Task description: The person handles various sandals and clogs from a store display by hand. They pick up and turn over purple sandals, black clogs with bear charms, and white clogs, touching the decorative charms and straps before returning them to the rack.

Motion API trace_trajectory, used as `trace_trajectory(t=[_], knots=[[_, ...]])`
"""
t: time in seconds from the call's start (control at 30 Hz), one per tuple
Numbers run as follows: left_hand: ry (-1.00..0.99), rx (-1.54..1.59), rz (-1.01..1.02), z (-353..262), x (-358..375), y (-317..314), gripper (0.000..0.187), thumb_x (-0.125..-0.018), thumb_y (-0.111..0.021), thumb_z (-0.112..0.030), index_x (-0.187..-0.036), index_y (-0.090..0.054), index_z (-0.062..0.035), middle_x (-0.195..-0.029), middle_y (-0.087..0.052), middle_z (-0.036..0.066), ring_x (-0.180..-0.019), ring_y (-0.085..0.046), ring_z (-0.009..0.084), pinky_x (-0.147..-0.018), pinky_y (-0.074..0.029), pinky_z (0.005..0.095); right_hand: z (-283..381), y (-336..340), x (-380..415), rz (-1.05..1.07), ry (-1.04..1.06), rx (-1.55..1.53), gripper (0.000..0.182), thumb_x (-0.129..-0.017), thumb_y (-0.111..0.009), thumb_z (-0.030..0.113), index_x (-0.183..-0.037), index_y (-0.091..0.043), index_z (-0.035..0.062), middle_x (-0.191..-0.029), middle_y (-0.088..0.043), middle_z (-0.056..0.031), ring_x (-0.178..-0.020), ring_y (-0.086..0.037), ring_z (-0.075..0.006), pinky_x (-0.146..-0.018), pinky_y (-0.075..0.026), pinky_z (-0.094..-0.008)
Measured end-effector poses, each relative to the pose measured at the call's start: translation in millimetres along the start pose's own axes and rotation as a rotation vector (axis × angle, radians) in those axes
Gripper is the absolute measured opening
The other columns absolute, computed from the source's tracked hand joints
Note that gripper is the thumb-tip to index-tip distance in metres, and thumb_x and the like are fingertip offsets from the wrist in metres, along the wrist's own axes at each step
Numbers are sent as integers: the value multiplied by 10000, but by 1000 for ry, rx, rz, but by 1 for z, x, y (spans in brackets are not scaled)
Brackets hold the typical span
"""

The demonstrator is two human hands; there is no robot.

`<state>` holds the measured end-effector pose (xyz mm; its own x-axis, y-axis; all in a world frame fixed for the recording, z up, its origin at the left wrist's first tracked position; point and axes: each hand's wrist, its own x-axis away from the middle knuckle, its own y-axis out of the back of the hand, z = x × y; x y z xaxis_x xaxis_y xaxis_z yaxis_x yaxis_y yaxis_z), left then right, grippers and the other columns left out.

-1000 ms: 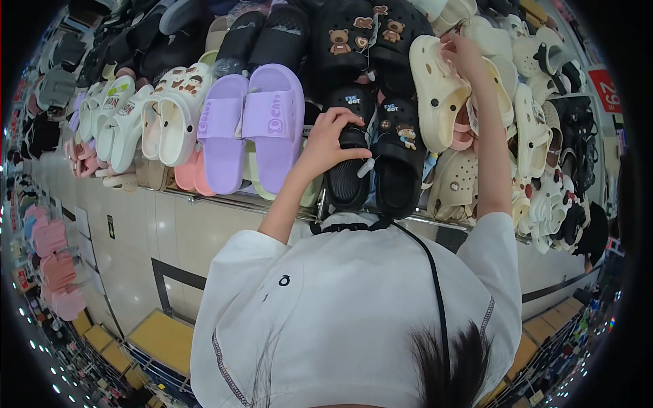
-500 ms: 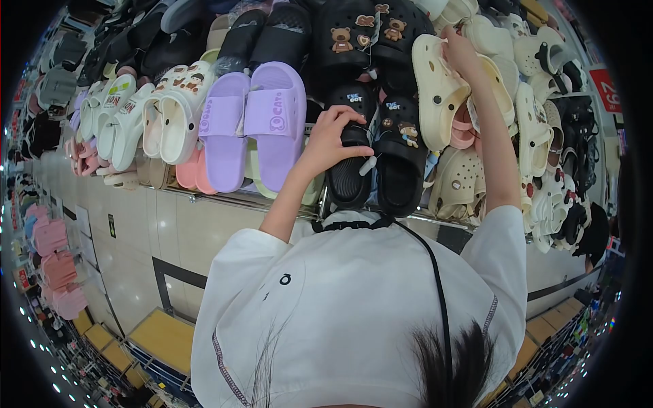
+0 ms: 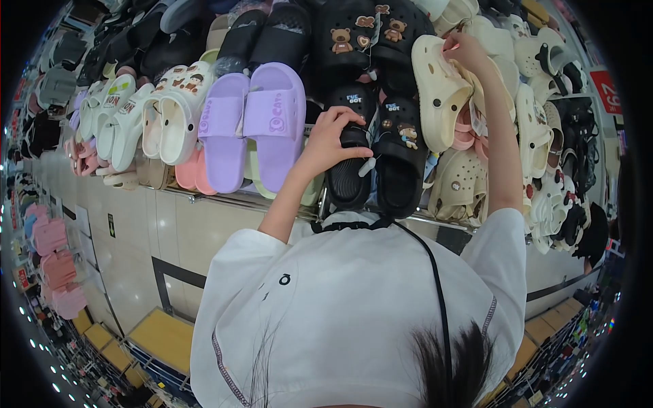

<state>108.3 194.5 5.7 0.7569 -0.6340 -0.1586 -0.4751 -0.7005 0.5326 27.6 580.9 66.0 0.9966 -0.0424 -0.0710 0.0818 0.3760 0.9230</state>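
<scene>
My left hand is closed around the side of a black clog, with its thumb by the heel opening. Beside it lies the matching black clog with a small bear charm, and a white tag fastener hangs between the two. At the upper right, my right hand has its fingers bent on the toe part of a pair of cream clogs. Its fingertips are partly hidden. The right cream clog of that pair is mostly covered by my hand and forearm.
Purple slides and white clogs lie to the left on the display. Larger black clogs with bear charms sit behind. Beige clogs and pink straps are below the cream pair. A metal rail edges the rack.
My right hand has moved slightly down and to the right over the cream clogs, and the right one of that pair has shifted. My left hand stays on the black clog.
</scene>
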Motion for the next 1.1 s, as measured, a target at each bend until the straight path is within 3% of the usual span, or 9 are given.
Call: trace_trajectory(t=[0.1,0.2,0.63,0.73,0.8,0.83,0.9,1.0,1.1], knots=[[3,8,6,-1,0,1,550,-611,-818,-389,-1039,-613,-112,-1143,-484,44,-1098,-451,275,-948,-389,389,3,2,2,-23,22,-31,142,-623,-696,74,-745,-656,14,-688,-647,-85,-665,-625,-196,-632,-488,-307],[-2,7,0,-1,1,0,549,-614,-818,-386,-1042,-612,-111,-1144,-484,44,-1094,-452,275,-947,-390,389,3,7,-3,102,-16,25,169,-668,-720,91,-802,-635,30,-777,-646,-63,-752,-603,-185,-699,-479,-314],[-8,7,-9,1,1,-1,560,-611,-822,-385,-1049,-610,-109,-1152,-482,48,-1104,-451,281,-950,-382,389,-5,-5,2,81,18,47,159,-696,-707,94,-805,-619,20,-747,-637,-75,-724,-598,-208,-695,-476,-328],[54,49,44,1,1,0,573,-604,-834,-335,-1080,-604,-115,-1190,-460,69,-1166,-407,290,-999,-339,396,5,-4,25,-163,115,-75,193,-715,-712,135,-859,-649,22,-807,-652,-126,-759,-627,-235,-701,-479,-333],[51,54,42,-1,0,1,569,-606,-834,-329,-1080,-603,-115,-1189,-461,69,-1167,-407,288,-999,-340,395,8,3,41,-479,113,-76,220,-784,-670,192,-921,-651,21,-887,-655,-139,-822,-632,-250,-747,-477,-340],[50,58,44,-1,1,1,565,-608,-833,-323,-1080,-603,-114,-1188,-462,68,-1168,-407,287,-998,-341,395,12,8,51,-478,112,-78,220,-784,-670,192,-921,-651,21,-887,-655,-139,-822,-632,-250,-747,-477,-340],[43,48,42,-1,1,1,561,-610,-831,-318,-1080,-602,-114,-1187,-462,67,-1170,-407,286,-999,-341,395,15,23,71,-393,-205,-99,226,-811,-645,196,-944,-653,13,-918,-660,-136,-840,-636,-257,-758,-479,-348],[39,47,44,-1,0,1,555,-613,-829,-310,-1081,-602,-114,-1186,-463,66,-1172,-406,284,-999,-340,396,-18,16,95,-220,-305,-129,291,-772,-653,182,-1007,-646,10,-952,-661,-141,-847,-639,-261,-763,-479,-349],[42,43,48,-1,0,1,554,-613,-829,-306,-1081,-602,-114,-1186,-465,64,-1173,-406,285,-1000,-338,397,8,13,116,-106,-216,29,372,-719,-660,158,-1056,-631,4,-980,-655,-161,-892,-631,-273,-793,-473,-347]])
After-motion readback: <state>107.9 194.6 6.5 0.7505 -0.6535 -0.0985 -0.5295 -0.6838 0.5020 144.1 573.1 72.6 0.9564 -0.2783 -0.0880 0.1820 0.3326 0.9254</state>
